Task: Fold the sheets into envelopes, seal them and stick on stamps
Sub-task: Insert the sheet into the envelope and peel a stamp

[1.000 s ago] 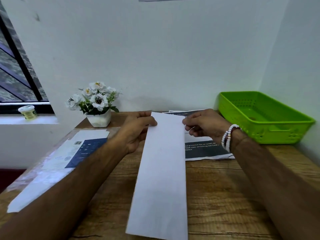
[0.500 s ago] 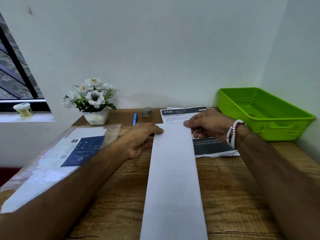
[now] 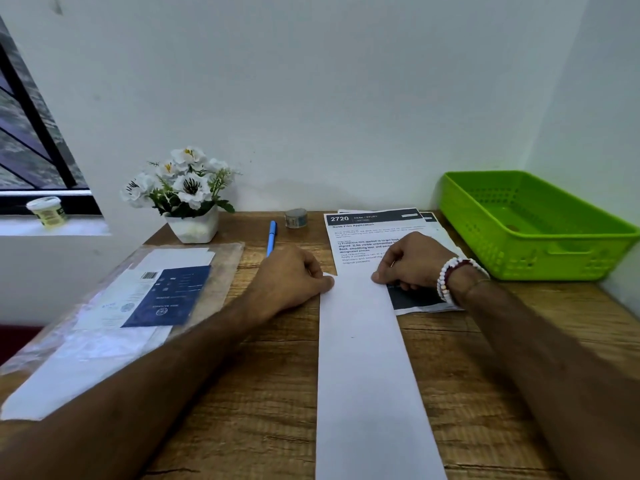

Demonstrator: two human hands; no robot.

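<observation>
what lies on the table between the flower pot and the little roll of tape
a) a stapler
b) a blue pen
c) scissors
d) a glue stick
b: a blue pen lies between the white flower pot and the small roll of tape.

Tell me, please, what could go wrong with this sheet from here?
1. The left hand and right hand pinch only the far corners of the white sheet; its long near end lies free and could skew, so the edges may not line up.
2. That far end overlaps the printed page, which could slide or make an uneven crease.
</observation>
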